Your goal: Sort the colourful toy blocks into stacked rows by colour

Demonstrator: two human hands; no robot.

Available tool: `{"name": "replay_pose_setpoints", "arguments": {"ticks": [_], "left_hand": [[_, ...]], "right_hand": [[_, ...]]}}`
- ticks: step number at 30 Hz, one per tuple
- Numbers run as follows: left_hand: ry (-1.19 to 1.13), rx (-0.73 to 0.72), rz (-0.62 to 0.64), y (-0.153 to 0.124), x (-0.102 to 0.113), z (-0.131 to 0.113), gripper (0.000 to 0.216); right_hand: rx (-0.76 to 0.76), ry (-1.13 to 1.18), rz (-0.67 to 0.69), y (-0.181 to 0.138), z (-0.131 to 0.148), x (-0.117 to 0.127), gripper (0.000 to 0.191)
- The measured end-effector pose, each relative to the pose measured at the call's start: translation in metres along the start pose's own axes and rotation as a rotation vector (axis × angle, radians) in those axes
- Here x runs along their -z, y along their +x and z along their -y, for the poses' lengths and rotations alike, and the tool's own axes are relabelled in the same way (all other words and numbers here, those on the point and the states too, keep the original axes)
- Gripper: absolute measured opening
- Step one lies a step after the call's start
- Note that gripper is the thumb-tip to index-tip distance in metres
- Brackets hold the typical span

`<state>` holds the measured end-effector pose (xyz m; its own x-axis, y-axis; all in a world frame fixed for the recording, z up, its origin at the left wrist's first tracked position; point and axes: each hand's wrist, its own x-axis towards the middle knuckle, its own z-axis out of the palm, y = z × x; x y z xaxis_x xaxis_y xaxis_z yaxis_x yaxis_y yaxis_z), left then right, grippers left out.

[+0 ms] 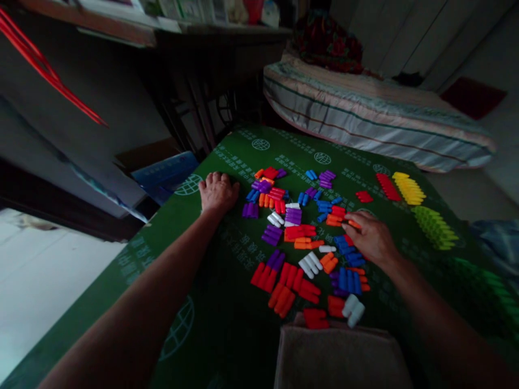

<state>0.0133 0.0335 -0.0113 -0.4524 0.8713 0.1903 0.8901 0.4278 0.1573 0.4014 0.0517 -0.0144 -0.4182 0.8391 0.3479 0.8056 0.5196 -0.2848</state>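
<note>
A pile of small coloured plastic caps [300, 237], red, orange, blue, purple and white, is spread over a green printed cloth [227, 302] on a table. My left hand [218, 192] lies palm down on the cloth, just left of the pile, holding nothing. My right hand [371, 237] rests at the pile's right side, its fingertips pinched on an orange piece [353, 223]. Sorted rows lie further right: red [387, 186], yellow [408, 188] and light green [434, 228].
A striped folded quilt [365, 119] lies beyond the table's far edge. A beige cloth-covered object [340, 351] sits at the near edge between my arms. A blue box [166, 173] and dark furniture stand to the left. A dim row of green pieces [492, 286] runs toward the right edge.
</note>
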Motion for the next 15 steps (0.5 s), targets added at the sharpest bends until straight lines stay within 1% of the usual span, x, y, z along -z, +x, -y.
{"name": "replay_pose_setpoints", "arguments": {"ticks": [6, 11, 13, 15], "left_hand": [[0.017, -0.008, -0.020, -0.001, -0.001, 0.006, 0.052], [0.026, -0.026, -0.003, 0.001, 0.005, 0.009, 0.053], [0.024, -0.026, 0.009, 0.002, 0.009, 0.010, 0.054], [0.017, -0.039, 0.022, 0.004, 0.012, 0.011, 0.058]], "right_hand": [[0.077, 0.047, -0.006, -0.010, 0.017, -0.003, 0.027], [0.074, 0.085, -0.002, -0.009, 0.028, -0.007, 0.024], [0.061, 0.101, -0.016, -0.006, 0.028, -0.008, 0.024], [0.031, 0.115, -0.058, -0.001, 0.021, -0.010, 0.024]]}}
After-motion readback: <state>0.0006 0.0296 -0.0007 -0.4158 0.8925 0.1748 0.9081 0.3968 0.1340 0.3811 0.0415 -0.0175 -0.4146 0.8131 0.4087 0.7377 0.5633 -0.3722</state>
